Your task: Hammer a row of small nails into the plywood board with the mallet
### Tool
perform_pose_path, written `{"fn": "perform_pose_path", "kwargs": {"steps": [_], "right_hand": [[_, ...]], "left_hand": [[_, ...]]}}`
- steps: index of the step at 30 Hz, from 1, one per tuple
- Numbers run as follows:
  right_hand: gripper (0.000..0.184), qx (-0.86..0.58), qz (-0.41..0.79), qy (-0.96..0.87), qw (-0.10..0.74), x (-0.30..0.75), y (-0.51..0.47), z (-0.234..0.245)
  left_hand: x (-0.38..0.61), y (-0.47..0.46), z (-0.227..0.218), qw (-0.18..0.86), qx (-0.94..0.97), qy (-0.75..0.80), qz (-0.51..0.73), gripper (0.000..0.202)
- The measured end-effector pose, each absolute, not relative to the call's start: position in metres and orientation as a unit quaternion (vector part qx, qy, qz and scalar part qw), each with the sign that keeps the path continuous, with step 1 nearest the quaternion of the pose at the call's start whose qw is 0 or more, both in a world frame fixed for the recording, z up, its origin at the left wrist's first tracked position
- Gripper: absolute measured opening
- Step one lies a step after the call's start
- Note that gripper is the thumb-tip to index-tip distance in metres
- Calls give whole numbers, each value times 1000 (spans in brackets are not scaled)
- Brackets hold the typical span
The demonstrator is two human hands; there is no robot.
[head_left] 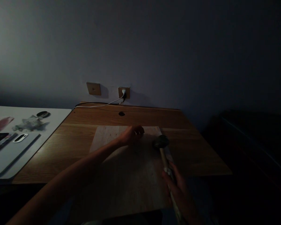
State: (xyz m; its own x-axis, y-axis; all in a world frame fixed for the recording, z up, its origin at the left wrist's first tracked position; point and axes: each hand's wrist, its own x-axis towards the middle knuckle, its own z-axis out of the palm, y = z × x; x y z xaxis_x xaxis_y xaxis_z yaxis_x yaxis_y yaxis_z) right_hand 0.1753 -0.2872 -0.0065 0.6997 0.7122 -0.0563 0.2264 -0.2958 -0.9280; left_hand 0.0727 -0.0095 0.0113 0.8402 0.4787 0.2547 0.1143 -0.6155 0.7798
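My right hand (pixel 178 184) is wrapped round the wooden handle of a hammer (pixel 163 153). Its dark head rests near the right edge of a pale wooden board (pixel 126 175) lying on the brown desk (pixel 72 140). My left hand (pixel 132 135) reaches across the far part of the board, fingers curled and pinched together on the surface. Anything held in that pinch is too small and dark to make out. The two hands are about a hand's width apart.
A white surface (pixel 58 117) at left carries a grey pad (pixel 11 153), crumpled paper (pixel 29 122) and small dark items. Two wall sockets (pixel 124 92) sit behind the desk, with a white cable (pixel 100 104) plugged in. The desk has a cable hole (pixel 121 113). Dark furniture stands right.
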Motion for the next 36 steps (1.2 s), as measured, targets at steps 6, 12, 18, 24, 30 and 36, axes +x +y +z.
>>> {"fn": "perform_pose_path", "kwargs": {"steps": [6, 12, 18, 24, 30, 36], "right_hand": [[64, -770, 271, -243, 523, 176, -288, -7], [68, -771, 294, -215, 522, 175, -291, -9], [66, -766, 290, -224, 528, 178, -290, -12], [56, -777, 262, -239, 520, 178, -290, -7], [72, -766, 404, -180, 468, 185, -289, -1], [78, -752, 395, -173, 498, 189, -276, 7]], "left_hand": [[129, -1, 2, 371, 888, 162, 219, 15], [131, -1, -16, 346, 901, 161, 207, 20], [127, 0, -21, 341, 907, 145, 199, 22], [130, 1, -25, 312, 924, 105, 192, 22], [131, 2, -25, 310, 925, 111, 188, 18], [134, 0, -27, 325, 913, 154, 192, 36]]}}
